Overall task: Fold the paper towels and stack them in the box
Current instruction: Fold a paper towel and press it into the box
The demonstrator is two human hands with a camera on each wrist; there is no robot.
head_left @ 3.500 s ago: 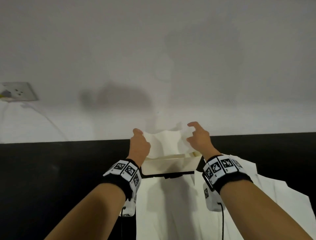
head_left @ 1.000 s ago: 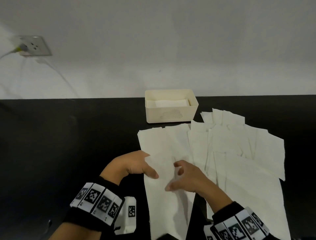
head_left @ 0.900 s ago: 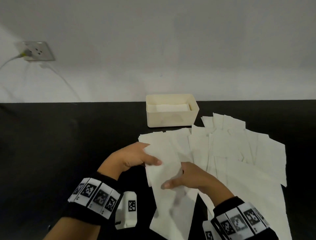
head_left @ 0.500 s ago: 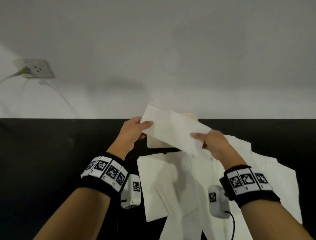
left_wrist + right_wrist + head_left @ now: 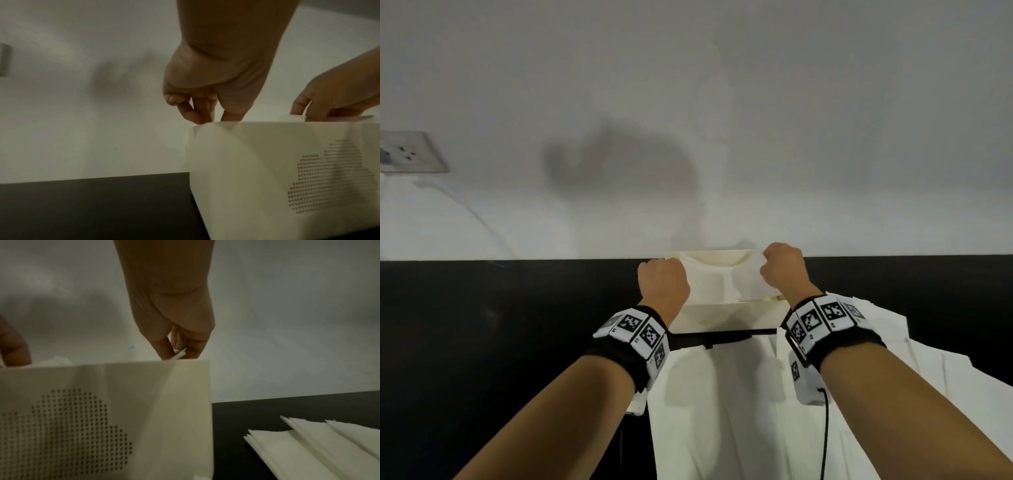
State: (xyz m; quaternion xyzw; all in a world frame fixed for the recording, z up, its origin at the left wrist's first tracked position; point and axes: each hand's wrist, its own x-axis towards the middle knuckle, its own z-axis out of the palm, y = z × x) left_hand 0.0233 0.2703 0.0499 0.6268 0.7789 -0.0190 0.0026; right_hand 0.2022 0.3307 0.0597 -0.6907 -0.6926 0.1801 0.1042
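Hands: left hand [image 5: 663, 287] and right hand [image 5: 785, 270] each pinched an end of the folded paper towel [image 5: 724, 283], held over the box [image 5: 726, 317] at frame centre.
Around: loose paper towels [image 5: 739, 411] lay on the black tabletop [image 5: 482, 325] at lower right; wall socket [image 5: 407, 152] at upper left.
Hidden: box interior blocked by the towel.
Markings: dotted cloud pattern [image 5: 68, 431] on the box front; no readable writing.

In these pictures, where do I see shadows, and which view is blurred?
Head view: soft hand shadows on the wall; arm shadows on the loose paper towels. Left wrist view: dim, the box smeared. Right wrist view: equally dim, slightly sharper.
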